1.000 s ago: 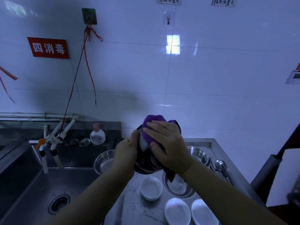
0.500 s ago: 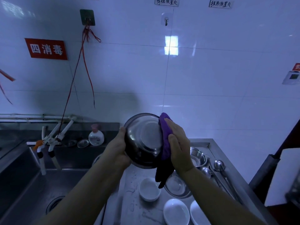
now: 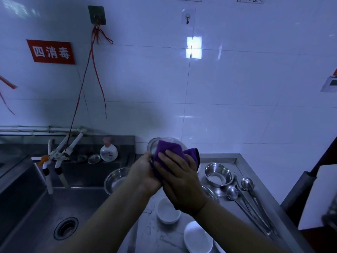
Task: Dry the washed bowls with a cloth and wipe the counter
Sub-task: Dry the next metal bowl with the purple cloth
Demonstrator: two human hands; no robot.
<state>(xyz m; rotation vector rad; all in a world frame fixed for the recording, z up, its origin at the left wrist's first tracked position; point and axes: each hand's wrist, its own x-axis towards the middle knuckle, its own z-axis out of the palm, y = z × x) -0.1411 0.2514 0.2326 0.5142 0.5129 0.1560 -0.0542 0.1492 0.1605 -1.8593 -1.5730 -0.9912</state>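
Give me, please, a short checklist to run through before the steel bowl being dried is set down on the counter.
1. Left hand holds the steel bowl: ok.
2. Right hand presses the purple cloth on the bowl: ok.
3. Bowl fully dry: cannot tell, cloth and hands cover most of it.
4. Landing spot on the counter dry: not ok, wet patches show near the small white bowl.
5. Bare room among the steel bowl at the right and the ladles: cannot tell.

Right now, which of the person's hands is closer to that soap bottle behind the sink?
Left. The left hand holds the steel bowl nearest the soap bottle; the right hand, pressing the purple cloth, lies farther off.
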